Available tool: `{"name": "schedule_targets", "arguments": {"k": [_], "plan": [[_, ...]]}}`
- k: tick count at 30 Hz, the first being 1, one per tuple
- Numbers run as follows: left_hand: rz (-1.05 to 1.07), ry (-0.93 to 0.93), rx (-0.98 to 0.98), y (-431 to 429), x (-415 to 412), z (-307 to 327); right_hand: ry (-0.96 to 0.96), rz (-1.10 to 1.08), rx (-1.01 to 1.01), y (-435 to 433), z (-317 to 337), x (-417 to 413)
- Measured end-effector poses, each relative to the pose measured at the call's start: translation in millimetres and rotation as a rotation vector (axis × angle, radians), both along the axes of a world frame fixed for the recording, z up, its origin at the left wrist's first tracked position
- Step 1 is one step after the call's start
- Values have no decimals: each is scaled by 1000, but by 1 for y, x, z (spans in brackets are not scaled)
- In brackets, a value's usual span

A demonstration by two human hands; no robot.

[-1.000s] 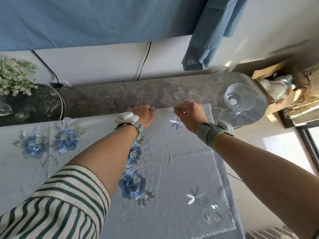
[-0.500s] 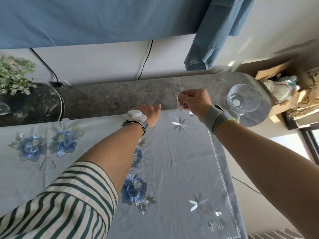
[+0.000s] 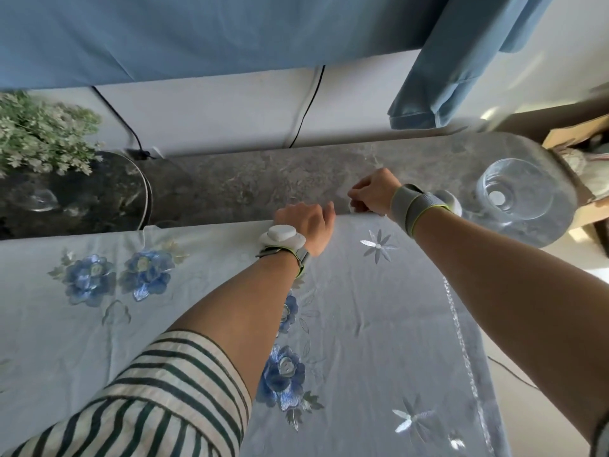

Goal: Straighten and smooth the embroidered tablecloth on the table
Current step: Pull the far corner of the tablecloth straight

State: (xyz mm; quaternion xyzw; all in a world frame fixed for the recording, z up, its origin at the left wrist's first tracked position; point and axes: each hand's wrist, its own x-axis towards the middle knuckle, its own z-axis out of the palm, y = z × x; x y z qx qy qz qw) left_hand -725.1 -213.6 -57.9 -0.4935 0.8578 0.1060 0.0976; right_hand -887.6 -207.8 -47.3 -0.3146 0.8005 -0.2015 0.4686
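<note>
A pale blue tablecloth (image 3: 369, 311) with embroidered blue flowers and white daisies covers the near part of the grey marble table (image 3: 237, 186). My left hand (image 3: 306, 225) rests at the cloth's far edge with its fingers curled onto the hem. Just right of it, my right hand (image 3: 374, 192) pinches the same far edge between thumb and fingers, with the hem lifted slightly off the marble. Both wrists wear bands. A few soft creases run across the cloth near the middle.
A clear glass bowl (image 3: 514, 196) stands on the marble right of my right hand. A leafy plant (image 3: 43, 133) sits at the far left beside a black cable (image 3: 145, 199). Blue curtains (image 3: 445, 61) hang behind. The table's right edge drops to the floor.
My right hand has carried the cloth's far edge farther away and to the right. My left hand slid along the edge after it. The cloth now reaches farther over the marble.
</note>
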Motion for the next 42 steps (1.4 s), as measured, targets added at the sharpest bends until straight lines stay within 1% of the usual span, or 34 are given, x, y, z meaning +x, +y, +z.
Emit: {"name": "schedule_targets", "arguments": {"k": [5, 10, 15, 19, 22, 32, 35, 39, 42], "plan": [[43, 36, -12, 1, -1, -1, -101, -44, -4, 1, 2, -9], [48, 45, -17, 0, -1, -4, -194, -127, -62, 6, 11, -7], [35, 33, -18, 0, -2, -4, -151, -89, -101, 13, 19, -5], [57, 76, -22, 2, -2, -4, -31, -53, -136, 22, 18, -5], [69, 93, -19, 3, -1, -4, 32, -54, -123, 21, 11, -6], [82, 94, -27, 1, -1, -5, 84, 4, -98, 17, 9, -2], [85, 106, -26, 3, -1, -5, 120, 45, -112, 21, 9, -2], [74, 97, -6, 2, -1, -4, 180, 86, -78, 22, 14, -2], [80, 106, -13, 1, -1, -3, 218, 124, -104, 24, 16, -2]]}}
